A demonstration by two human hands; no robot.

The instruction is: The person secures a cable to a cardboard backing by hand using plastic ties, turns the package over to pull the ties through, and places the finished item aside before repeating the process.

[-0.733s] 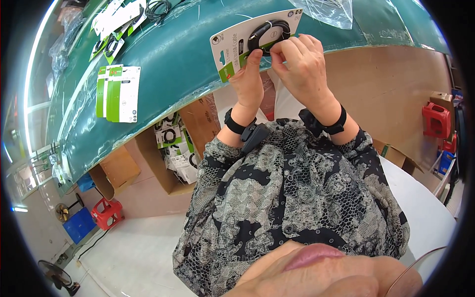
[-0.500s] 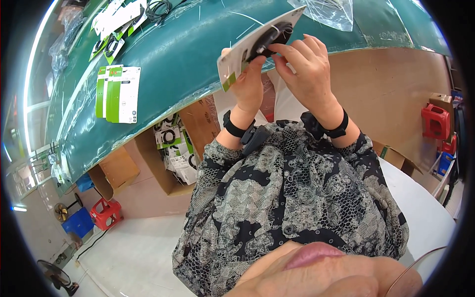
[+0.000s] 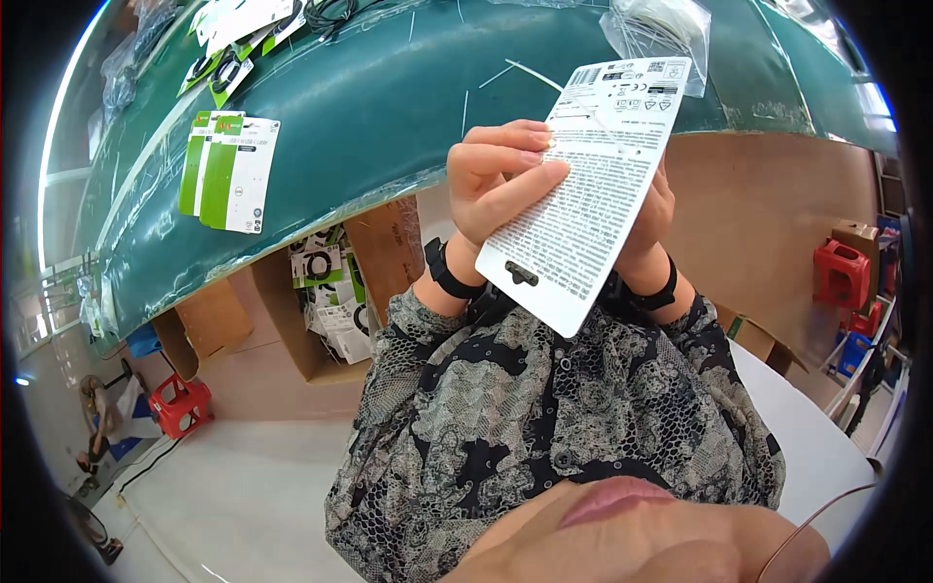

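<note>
A white packaging card (image 3: 590, 199) is held up tilted in front of me, its printed back towards me and its hanging slot at the lower end. My left hand (image 3: 496, 180) is at the card's left edge, fingers curled and fingertips pressed together against the back; anything thin between them is too small to make out. Behind the card's right edge my right hand (image 3: 653, 219) is closed on it, most fingers hidden. The black coiled cable on the front is out of sight now. A thin pale tie (image 3: 600, 119) shows on the card's upper back.
The green work table (image 3: 360, 126) bears a stack of green-and-white cards (image 3: 233, 175), carded cables (image 3: 228, 73), loose thin strips and a clear bag of white ties (image 3: 661, 34). Below, a cardboard box (image 3: 292, 321) holds packed cards. Red stools (image 3: 181, 406) stand either side.
The card has been turned over, from its cable side to its printed back, and lowered towards me. My right hand has gone behind it; my left fingertips are now on its back.
</note>
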